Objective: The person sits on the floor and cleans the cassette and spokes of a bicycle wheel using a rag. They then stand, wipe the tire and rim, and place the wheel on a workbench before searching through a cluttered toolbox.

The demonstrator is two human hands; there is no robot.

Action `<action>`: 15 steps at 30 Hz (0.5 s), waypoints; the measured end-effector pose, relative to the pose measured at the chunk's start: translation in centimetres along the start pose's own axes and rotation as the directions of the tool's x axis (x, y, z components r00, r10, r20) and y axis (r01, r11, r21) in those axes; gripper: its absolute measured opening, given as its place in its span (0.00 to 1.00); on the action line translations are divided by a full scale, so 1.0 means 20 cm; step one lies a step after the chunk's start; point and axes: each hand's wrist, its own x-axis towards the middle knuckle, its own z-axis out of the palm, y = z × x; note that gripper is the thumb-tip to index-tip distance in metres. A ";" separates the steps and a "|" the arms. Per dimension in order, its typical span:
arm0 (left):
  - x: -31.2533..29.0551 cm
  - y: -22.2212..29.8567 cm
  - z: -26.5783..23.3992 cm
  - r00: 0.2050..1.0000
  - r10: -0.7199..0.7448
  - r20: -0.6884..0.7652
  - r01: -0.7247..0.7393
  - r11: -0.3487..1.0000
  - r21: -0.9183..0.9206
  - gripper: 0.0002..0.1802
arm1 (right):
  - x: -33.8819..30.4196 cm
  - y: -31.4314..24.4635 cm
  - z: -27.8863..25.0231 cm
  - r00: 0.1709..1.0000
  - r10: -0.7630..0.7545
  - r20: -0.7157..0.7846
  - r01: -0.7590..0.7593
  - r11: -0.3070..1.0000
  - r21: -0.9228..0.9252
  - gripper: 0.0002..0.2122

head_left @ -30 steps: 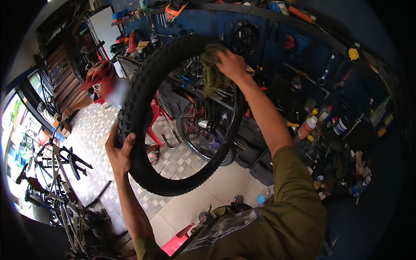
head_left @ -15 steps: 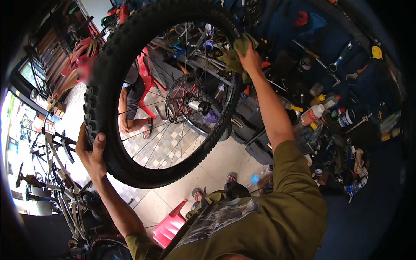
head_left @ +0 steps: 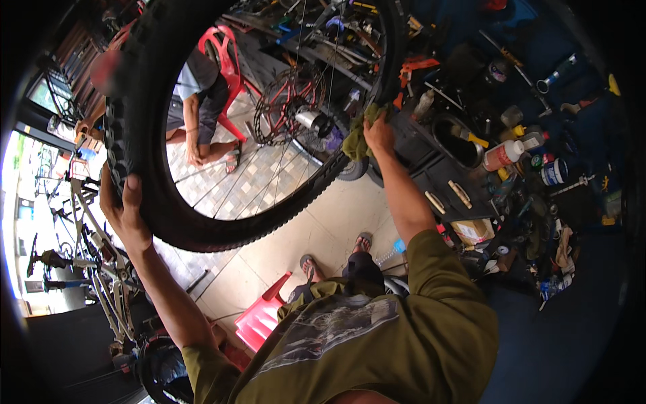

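A bicycle wheel with a knobby black tyre (head_left: 195, 233) is held up in front of me, tilted, its top cut off by the picture's edge. My left hand (head_left: 128, 214) grips the tyre at its lower left, thumb on the near side and fingers behind. In my right hand (head_left: 379, 137) is a bunched olive-green cloth (head_left: 356, 143), which lies against the tyre's lower right. Thin spokes run to a silver hub (head_left: 311, 121) with a black end and a red-centred brake disc (head_left: 268, 111).
To the right, a cluttered bench holds bottles (head_left: 503, 156), a yellow-handled brush (head_left: 470, 137) and many tools. Another person (head_left: 195, 111) sits on a red chair (head_left: 232, 60) beyond the wheel. A second red chair (head_left: 259, 318) stands near my legs, and a bicycle frame (head_left: 101, 259) at left.
My right hand has slid the cloth down the tyre from its upper right to its lower right. The wheel sits higher in view, and my left hand keeps its grip.
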 end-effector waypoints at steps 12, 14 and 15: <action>-0.15 0.00 0.03 0.996 0.067 0.059 -0.059 0.990 -0.129 0.32 | -1.49 -0.51 0.70 0.881 -0.143 0.451 -0.291 0.589 0.754 0.15; -0.21 -0.03 -0.01 0.998 0.050 0.042 -0.045 0.991 -0.123 0.35 | -1.67 -0.72 0.45 0.698 -0.208 0.685 -0.491 0.557 0.670 0.15; -0.23 -0.03 -0.06 0.999 0.042 0.026 -0.039 0.994 -0.102 0.37 | -1.73 -0.84 0.20 0.577 -0.223 0.785 -0.576 0.570 0.586 0.16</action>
